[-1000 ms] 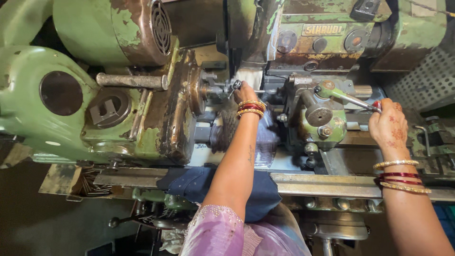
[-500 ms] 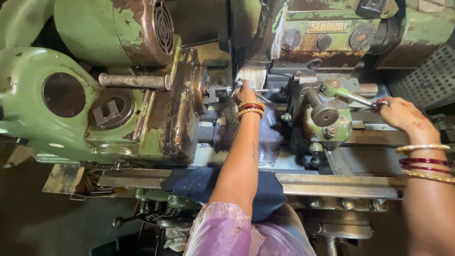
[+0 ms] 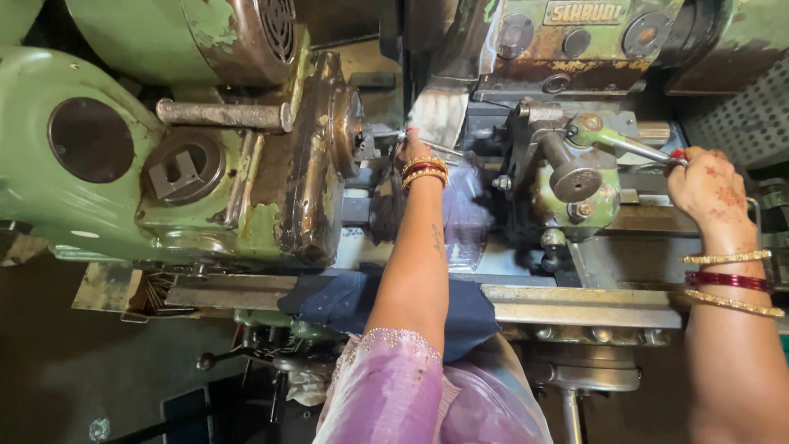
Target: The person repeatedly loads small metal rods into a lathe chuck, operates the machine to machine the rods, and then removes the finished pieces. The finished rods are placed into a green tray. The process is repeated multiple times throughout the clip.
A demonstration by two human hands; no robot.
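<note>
- The left hand [image 3: 413,150] reaches deep into the gap beside the rusty round chuck [image 3: 343,123] of an old green lathe [image 3: 90,205]; its fingers are bunched around a thin metal rod [image 3: 448,149], though the grip itself is too hidden to be sure of.
- Gold and red bangles [image 3: 424,171] sit on that wrist, just behind the hand.
- Directly beyond the left hand hangs a pale, worn metal guard plate [image 3: 440,111], close to the fingertips.
- Right of the left hand, the dark tool-post block [image 3: 567,177] crowds the space, leaving only a narrow slot for the forearm.
- The right hand [image 3: 711,191] is curled shut on the red-tipped end of a long steel lever [image 3: 637,148] that runs from a green hub on the tool post.
- Under the left forearm, a dark blue cloth [image 3: 345,300] drapes over the flat steel bed rail [image 3: 592,300].
- A grey horizontal bar [image 3: 222,113] juts from the headstock, well to the left of the left hand.
</note>
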